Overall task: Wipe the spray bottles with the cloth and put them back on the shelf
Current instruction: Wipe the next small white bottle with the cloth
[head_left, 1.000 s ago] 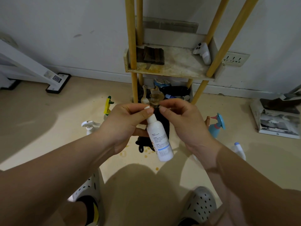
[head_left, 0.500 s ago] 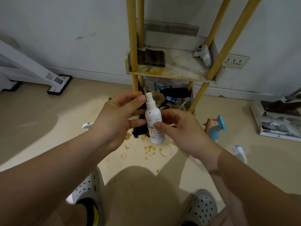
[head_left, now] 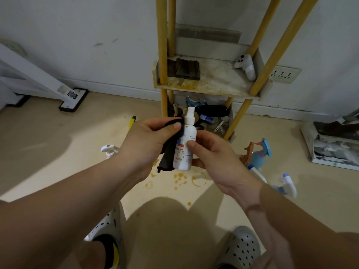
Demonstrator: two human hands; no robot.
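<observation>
Head view. I log the small white plastic spray bottle [head_left: 184, 144] as upright, held in the air in front of the wooden shelf with yellow poles [head_left: 217, 82], level with its lower tier.

Right hand [head_left: 215, 154]: pinches the bottle's body, thumb on the printed label, fingers behind.

Left hand [head_left: 149, 140]: curled round the black cloth [head_left: 169, 152], thumb pressing it against the bottle's left side below the nozzle. The cloth's tail hangs beside the bottle down to about its base.

Floor, right of the shelf: a blue trigger sprayer [head_left: 260, 154]. Nearer me, a white trigger bottle [head_left: 287, 184] lies on its side.

Floor, left of the shelf: a white pump head [head_left: 108, 149].

Shelf's upper board: a dark folded rag [head_left: 187, 68] at the left, a white game controller [head_left: 245, 66] at the right.
</observation>
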